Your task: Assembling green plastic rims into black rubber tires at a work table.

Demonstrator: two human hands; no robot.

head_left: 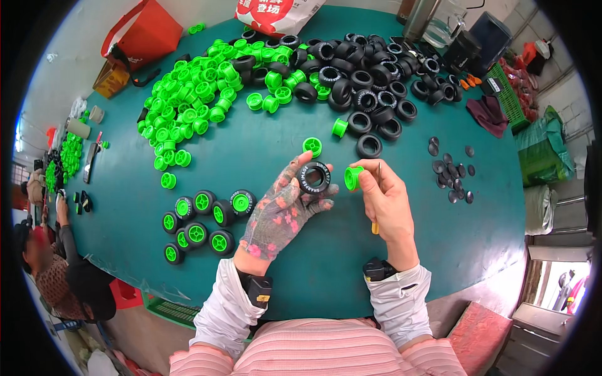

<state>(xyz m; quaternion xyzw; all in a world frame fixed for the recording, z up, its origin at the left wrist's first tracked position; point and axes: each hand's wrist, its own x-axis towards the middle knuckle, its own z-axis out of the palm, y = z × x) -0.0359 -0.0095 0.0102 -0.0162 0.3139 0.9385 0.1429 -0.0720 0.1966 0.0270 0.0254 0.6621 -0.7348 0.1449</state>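
My left hand (281,210), in a grey floral fingerless glove, holds a small black toy tyre (313,178) with white lettering, its open hole facing up. Just to the right, my right hand (387,199) is bare and pinches a bright green wheel rim (353,178) between thumb and fingers. A thin tool with a yellow handle (375,227) is tucked in that same hand; its kind is mostly hidden. Tyre and rim are apart, a short gap between them. Another green rim (311,147) lies on the table just beyond my left fingertips.
Finished wheels (196,233) with green centres cluster left of my left hand. Beyond lie a heap of green rims (188,100) and a pile of black tyres (357,69). Small dark discs (453,172) are scattered at right. A co-worker (63,269) sits at far left.
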